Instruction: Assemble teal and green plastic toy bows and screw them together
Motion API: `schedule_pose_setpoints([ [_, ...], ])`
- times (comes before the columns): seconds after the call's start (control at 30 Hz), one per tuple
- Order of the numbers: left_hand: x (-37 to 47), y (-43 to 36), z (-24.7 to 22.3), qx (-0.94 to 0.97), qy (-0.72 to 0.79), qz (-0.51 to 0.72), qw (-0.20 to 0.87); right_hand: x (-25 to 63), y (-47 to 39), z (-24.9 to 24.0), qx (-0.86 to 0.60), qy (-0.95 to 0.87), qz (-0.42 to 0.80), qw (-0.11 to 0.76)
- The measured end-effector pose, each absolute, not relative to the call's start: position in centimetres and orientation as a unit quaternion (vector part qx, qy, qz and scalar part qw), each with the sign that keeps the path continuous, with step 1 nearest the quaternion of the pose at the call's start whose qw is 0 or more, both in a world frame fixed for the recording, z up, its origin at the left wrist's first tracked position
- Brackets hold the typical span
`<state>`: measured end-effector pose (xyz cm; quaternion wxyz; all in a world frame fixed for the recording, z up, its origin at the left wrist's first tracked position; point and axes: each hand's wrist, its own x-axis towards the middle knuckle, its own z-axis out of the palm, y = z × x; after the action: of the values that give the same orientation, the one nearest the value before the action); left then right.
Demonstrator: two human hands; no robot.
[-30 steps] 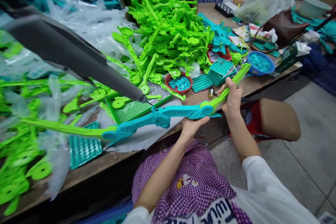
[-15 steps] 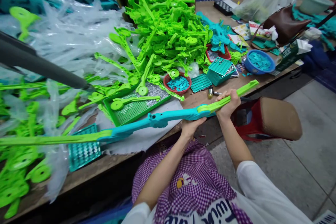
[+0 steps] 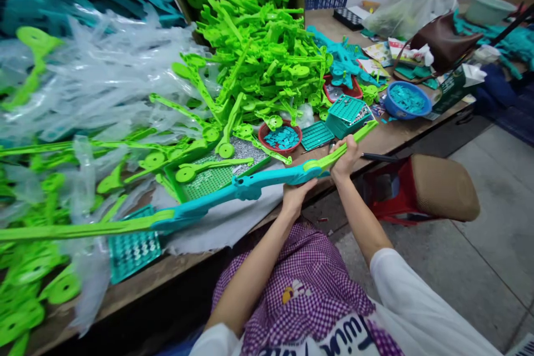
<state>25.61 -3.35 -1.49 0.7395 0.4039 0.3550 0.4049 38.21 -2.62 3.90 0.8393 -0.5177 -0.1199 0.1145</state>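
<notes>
From the head view, the long jointed plastic piece (image 3: 271, 178) is stretching from the left edge of the frame to right of centre, green at both ends and blue in the middle. That long left end is looking like the risky bit: both hands are working near the right end, so the unsupported length could be sagging or swinging if the grip is loosening. It's crossing the picture right by the green tray (image 3: 208, 184) and over the teal tray (image 3: 133, 272), and I can't tell whether it's touching either. A dip there could be knocking the small parts about or snagging the loose green arms. A twist at the round joint could be bending the piece or working it apart, with the hands sitting either side of that joint.

Now the fingers! The right hand (image 3: 346, 161), right of centre, is clamping its fingers around the green end, and the tip is poking out beyond them towards the upper right. The left hand (image 3: 295, 198), lower and nearer the middle, is supporting the blue section from below, its thumb lying along the near edge. Its other fingers are hiding behind the plastic, so I can't tell whether they're closing on it.
</notes>
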Motion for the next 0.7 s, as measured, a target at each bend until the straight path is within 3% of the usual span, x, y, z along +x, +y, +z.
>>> schedule_pose_setpoints([
  [0.13, 24.9, -3.1, -1.4, 0.437, 0.298, 0.394, 0.752, 38.3, -2.9, 4.3, -0.536, -0.142, 0.111, 0.824],
  [0.4, 25.2, -3.5, -1.3, 0.455, 0.331, 0.401, 0.723, 39.0, -3.2, 3.8, -0.541, -0.179, 0.061, 0.819],
  [0.57, 19.0, -5.4, -1.2, 0.577, 0.307, 0.235, 0.720, 39.7, -3.0, 1.1, -0.624, -0.160, 0.028, 0.765],
  [0.63, 14.9, -5.6, -0.6, 0.708, 0.292, 0.255, 0.591, 39.9, -3.0, 0.2, -0.642, -0.157, 0.021, 0.750],
  [0.7, 11.2, -4.6, 0.3, 0.796, 0.321, 0.356, 0.370, 40.1, -3.0, -0.1, -0.640, -0.159, 0.016, 0.752],
])
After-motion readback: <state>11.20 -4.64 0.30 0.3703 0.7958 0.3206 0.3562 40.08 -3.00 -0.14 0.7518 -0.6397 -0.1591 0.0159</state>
